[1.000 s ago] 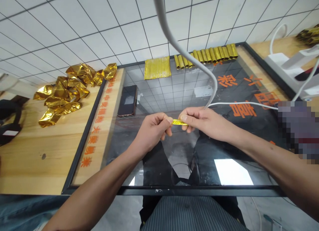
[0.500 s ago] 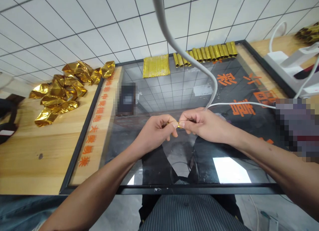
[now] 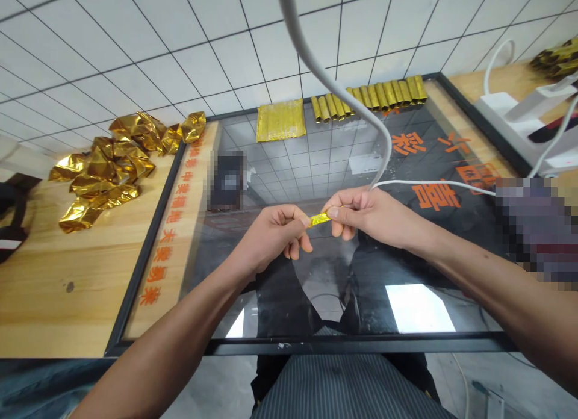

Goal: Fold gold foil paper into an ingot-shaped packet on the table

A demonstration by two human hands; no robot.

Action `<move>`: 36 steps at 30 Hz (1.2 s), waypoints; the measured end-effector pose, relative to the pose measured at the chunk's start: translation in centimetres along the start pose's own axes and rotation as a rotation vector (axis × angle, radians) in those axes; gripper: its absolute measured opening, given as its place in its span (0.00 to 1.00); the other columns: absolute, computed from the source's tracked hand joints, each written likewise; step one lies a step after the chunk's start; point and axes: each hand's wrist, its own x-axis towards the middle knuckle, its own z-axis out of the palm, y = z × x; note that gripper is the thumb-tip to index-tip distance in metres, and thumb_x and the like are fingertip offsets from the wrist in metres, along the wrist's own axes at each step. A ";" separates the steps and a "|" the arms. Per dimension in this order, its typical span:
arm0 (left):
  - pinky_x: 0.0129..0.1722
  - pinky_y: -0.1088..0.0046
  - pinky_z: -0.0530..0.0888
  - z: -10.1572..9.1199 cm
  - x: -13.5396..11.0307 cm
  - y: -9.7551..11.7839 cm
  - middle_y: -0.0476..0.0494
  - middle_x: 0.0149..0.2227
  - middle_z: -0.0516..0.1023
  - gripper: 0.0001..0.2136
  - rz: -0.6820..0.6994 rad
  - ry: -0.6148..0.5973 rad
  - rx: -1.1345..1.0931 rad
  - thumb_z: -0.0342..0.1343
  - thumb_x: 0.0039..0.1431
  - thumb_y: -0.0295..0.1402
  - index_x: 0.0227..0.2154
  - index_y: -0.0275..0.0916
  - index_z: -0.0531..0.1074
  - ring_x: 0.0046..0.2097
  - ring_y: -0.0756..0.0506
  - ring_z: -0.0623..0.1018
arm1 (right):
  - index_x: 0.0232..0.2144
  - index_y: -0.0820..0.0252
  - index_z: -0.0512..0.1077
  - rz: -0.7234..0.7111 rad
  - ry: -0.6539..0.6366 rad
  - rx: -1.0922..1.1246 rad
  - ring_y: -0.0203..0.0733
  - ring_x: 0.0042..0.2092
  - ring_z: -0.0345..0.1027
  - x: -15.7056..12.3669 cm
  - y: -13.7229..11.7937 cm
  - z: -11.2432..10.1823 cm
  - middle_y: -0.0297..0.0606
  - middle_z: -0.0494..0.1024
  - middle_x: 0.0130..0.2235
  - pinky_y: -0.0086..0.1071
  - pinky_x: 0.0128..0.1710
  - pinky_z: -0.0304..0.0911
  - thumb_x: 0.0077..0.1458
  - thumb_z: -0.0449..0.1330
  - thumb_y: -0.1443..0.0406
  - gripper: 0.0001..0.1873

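Note:
My left hand [image 3: 275, 232] and my right hand [image 3: 365, 214] meet above the glass table top [image 3: 316, 166], both pinching a small folded strip of gold foil [image 3: 320, 218] between thumb and fingers. The strip shows between the two sets of fingertips, tilted slightly up to the right. At the far edge of the glass lies a flat gold foil sheet [image 3: 280, 119] and beside it a row of several rolled gold foil pieces [image 3: 370, 97].
A heap of crumpled gold foil [image 3: 112, 163] lies on the wooden bench at the left. A phone [image 3: 230, 181] rests on the glass. A white cable [image 3: 343, 94] hangs down in front of me, reaching the right hand. White items [image 3: 533, 124] stand at the right.
The hands closed together over the foil strip half a second ago, hiding most of it; now they have drawn slightly apart and the strip shows again, tilted.

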 end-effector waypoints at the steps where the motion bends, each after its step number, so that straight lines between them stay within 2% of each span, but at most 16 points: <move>1: 0.20 0.81 0.67 0.0 0.0 0.0 0.46 0.25 0.83 0.13 -0.002 -0.016 0.022 0.65 0.60 0.42 0.29 0.38 0.74 0.19 0.54 0.73 | 0.37 0.56 0.80 0.002 -0.004 0.007 0.35 0.27 0.71 0.0 0.0 0.0 0.35 0.82 0.29 0.31 0.28 0.66 0.61 0.71 0.52 0.14; 4: 0.22 0.81 0.67 0.2 0.0 0.1 0.45 0.27 0.84 0.15 0.008 -0.058 0.083 0.64 0.63 0.44 0.28 0.38 0.76 0.20 0.55 0.73 | 0.34 0.55 0.80 0.004 -0.036 0.009 0.35 0.26 0.71 -0.2 -0.1 0.1 0.34 0.82 0.28 0.32 0.27 0.65 0.58 0.73 0.52 0.15; 7: 0.22 0.81 0.67 0.4 0.0 0.0 0.45 0.27 0.84 0.14 0.025 -0.094 0.095 0.66 0.62 0.44 0.30 0.37 0.78 0.21 0.55 0.73 | 0.33 0.56 0.79 -0.009 -0.069 0.002 0.35 0.27 0.71 -0.3 -0.4 0.4 0.35 0.82 0.29 0.31 0.28 0.67 0.59 0.72 0.51 0.16; 10: 0.20 0.81 0.66 0.4 0.0 -0.2 0.46 0.25 0.83 0.15 0.009 -0.083 -0.047 0.68 0.59 0.45 0.29 0.38 0.77 0.19 0.55 0.73 | 0.41 0.56 0.80 -0.059 -0.080 0.063 0.37 0.32 0.75 -0.3 -0.5 0.8 0.35 0.84 0.33 0.33 0.35 0.72 0.60 0.72 0.53 0.15; 13: 0.18 0.81 0.64 0.1 0.1 -0.3 0.47 0.22 0.82 0.15 -0.064 -0.091 -0.237 0.70 0.56 0.45 0.29 0.37 0.78 0.17 0.54 0.72 | 0.53 0.54 0.77 -0.129 -0.090 0.130 0.38 0.39 0.77 -0.1 -0.2 1.0 0.35 0.85 0.40 0.36 0.43 0.74 0.58 0.74 0.58 0.23; 16: 0.17 0.82 0.60 -0.1 0.1 -0.1 0.47 0.20 0.80 0.14 -0.149 -0.124 -0.351 0.72 0.54 0.43 0.29 0.37 0.79 0.16 0.55 0.70 | 0.56 0.54 0.76 -0.194 -0.062 0.105 0.40 0.41 0.77 0.0 0.2 1.0 0.35 0.85 0.42 0.37 0.44 0.72 0.59 0.72 0.59 0.25; 20: 0.15 0.81 0.57 -0.4 0.1 0.1 0.48 0.18 0.77 0.12 -0.234 -0.168 -0.425 0.71 0.53 0.40 0.28 0.37 0.79 0.14 0.56 0.67 | 0.53 0.53 0.80 -0.258 0.042 -0.013 0.41 0.40 0.75 -0.1 0.3 0.8 0.35 0.84 0.40 0.38 0.42 0.70 0.61 0.71 0.58 0.19; 24: 0.16 0.80 0.59 -0.4 -0.1 0.1 0.47 0.19 0.78 0.12 -0.234 -0.207 -0.423 0.70 0.56 0.42 0.29 0.38 0.79 0.15 0.55 0.68 | 0.43 0.53 0.83 -0.302 0.056 -0.089 0.43 0.40 0.74 -0.3 0.0 0.8 0.36 0.84 0.40 0.39 0.42 0.68 0.63 0.70 0.55 0.11; 27: 0.20 0.79 0.66 -0.1 -0.4 0.0 0.44 0.27 0.83 0.15 -0.145 -0.206 -0.318 0.66 0.62 0.47 0.34 0.39 0.80 0.21 0.53 0.74 | 0.39 0.54 0.82 -0.305 0.067 -0.120 0.41 0.37 0.71 -0.3 -0.2 0.8 0.35 0.82 0.35 0.37 0.39 0.65 0.63 0.69 0.53 0.12; 30: 0.29 0.78 0.72 0.2 -0.6 -0.1 0.45 0.34 0.84 0.16 0.100 -0.067 -0.081 0.64 0.66 0.48 0.35 0.39 0.79 0.28 0.52 0.77 | 0.37 0.55 0.81 -0.279 0.089 -0.152 0.39 0.34 0.67 -0.3 -0.3 0.9 0.33 0.79 0.31 0.36 0.34 0.61 0.63 0.69 0.51 0.15; 33: 0.35 0.76 0.72 0.4 -0.9 -0.1 0.48 0.32 0.81 0.13 0.324 0.076 0.165 0.65 0.67 0.43 0.32 0.39 0.80 0.33 0.52 0.75 | 0.35 0.56 0.81 -0.254 0.093 -0.171 0.39 0.33 0.66 -0.4 -0.3 1.1 0.33 0.77 0.30 0.35 0.33 0.59 0.62 0.69 0.51 0.15; 36: 0.35 0.75 0.70 0.6 -1.0 -0.1 0.49 0.29 0.79 0.12 0.386 0.132 0.261 0.63 0.67 0.39 0.30 0.38 0.79 0.33 0.51 0.74 | 0.35 0.56 0.80 -0.246 0.108 -0.136 0.38 0.33 0.65 -0.5 -0.3 1.5 0.33 0.77 0.31 0.35 0.34 0.59 0.62 0.69 0.53 0.13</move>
